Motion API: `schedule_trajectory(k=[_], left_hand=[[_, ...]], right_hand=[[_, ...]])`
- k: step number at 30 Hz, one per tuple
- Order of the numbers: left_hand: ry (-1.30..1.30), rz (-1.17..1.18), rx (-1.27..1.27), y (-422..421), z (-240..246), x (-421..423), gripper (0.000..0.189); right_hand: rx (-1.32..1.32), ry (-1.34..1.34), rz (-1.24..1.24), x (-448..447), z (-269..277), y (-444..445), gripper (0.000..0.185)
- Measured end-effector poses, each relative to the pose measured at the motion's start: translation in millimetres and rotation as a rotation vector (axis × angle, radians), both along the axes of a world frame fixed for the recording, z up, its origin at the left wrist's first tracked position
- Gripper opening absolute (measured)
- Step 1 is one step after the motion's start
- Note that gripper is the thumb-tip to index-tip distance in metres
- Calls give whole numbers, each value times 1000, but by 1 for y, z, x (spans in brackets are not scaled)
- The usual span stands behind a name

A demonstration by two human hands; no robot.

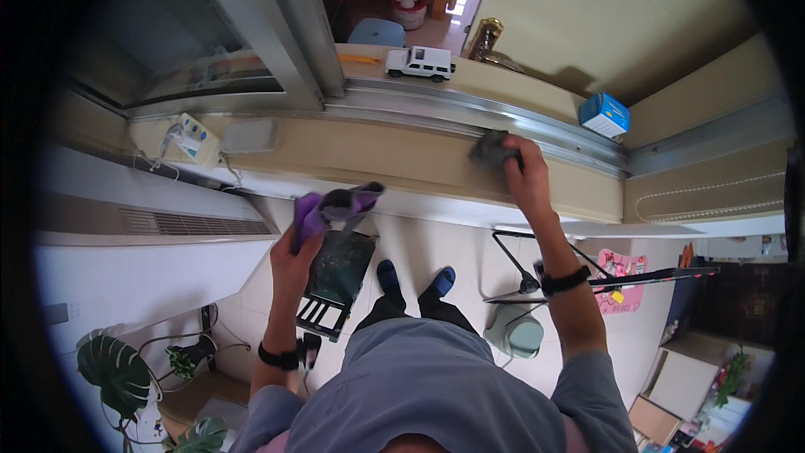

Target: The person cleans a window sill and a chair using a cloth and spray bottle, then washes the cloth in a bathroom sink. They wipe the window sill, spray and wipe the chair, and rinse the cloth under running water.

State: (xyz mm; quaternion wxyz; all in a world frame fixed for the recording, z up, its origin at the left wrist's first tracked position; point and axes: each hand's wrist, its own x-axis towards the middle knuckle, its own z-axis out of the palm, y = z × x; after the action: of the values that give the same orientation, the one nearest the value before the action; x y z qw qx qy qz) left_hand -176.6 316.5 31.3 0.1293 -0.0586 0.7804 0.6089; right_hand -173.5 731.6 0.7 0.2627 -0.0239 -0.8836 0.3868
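My right hand (527, 171) grips a dark grey cloth (490, 150), slightly blurred, at the inner edge of a window sill (390, 157) beside the metal sliding track (453, 114). In my left hand (299, 251), held lower and in front of the sill, is a purple and dark piece of fabric or a soft item (327, 207); its exact kind cannot be told. Beyond the track, a white toy off-road car (420, 64) stands on the outer ledge, and a blue and white box (604, 115) sits at its right end.
A power strip (196, 138) with cables and a translucent box (249, 135) lie on the sill's left. Below stand a white air conditioner (151, 270), a dark step stool (339, 270), a black metal frame (522, 270) and a green stool (523, 335). A monstera plant (113, 368) is lower left.
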Motion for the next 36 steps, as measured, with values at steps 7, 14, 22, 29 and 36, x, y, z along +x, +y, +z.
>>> schedule_trajectory(k=[7, 14, 22, 29, 36], left_hand=[[-179, 311, 449, -25, -20, 36, 30], [-152, 316, 519, -31, -17, 42, 29], [-197, 230, 430, -25, -26, 46, 29], [-211, 305, 441, -43, -26, 51, 27], [-239, 249, 410, -43, -21, 49, 27]], right_hand=[[179, 45, 335, -97, 1, -153, 32], [203, 189, 230, -141, 26, -149, 28], [326, -27, 244, -131, -7, -98, 28], [321, -265, 81, -111, 10, -77, 30], [209, -84, 320, -169, 13, -162, 32]])
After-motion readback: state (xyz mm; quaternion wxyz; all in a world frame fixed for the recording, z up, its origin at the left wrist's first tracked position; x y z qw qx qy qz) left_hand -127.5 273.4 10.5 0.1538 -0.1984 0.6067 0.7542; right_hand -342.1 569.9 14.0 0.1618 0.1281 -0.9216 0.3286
